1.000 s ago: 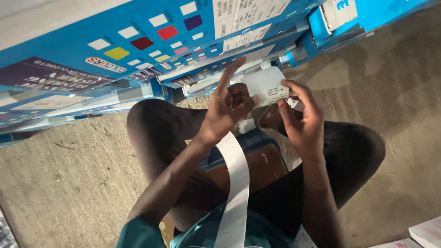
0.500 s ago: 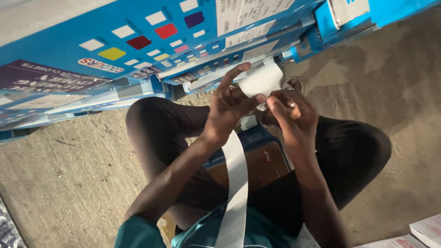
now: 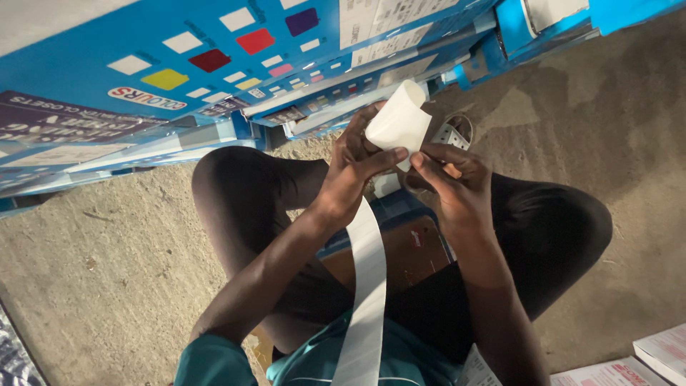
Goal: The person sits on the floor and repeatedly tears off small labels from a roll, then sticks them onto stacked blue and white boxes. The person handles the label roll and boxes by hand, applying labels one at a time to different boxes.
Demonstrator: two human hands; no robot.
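Head view: person sits on the concrete floor (image 3: 107,286), knees apart, both hands up near frame centre. Left hand (image 3: 354,179) is clamped on a white paper roll (image 3: 396,121), thumb across its lower edge, fingers wrapped behind it. Right hand (image 3: 457,189) sits just at 4 o'clock of the roll, fingertips touching its bottom edge, pinched together w/ the left thumb. Roll is tilted, open end pointing to 1 o'clock. A long white strip (image 3: 366,300) runs from under the hands toward 6 o'clock, down over the lap to the teal shirt (image 3: 214,361). A brown-and-blue box (image 3: 400,250) lies on the lap betw. the thighs, under the strip. Flat blue cartons (image 3: 143,78) w/ coloured squares fill 10 to 1 o'clock, leaning near the left knee. White printed packs (image 3: 643,364) at 5 o'clock corner.
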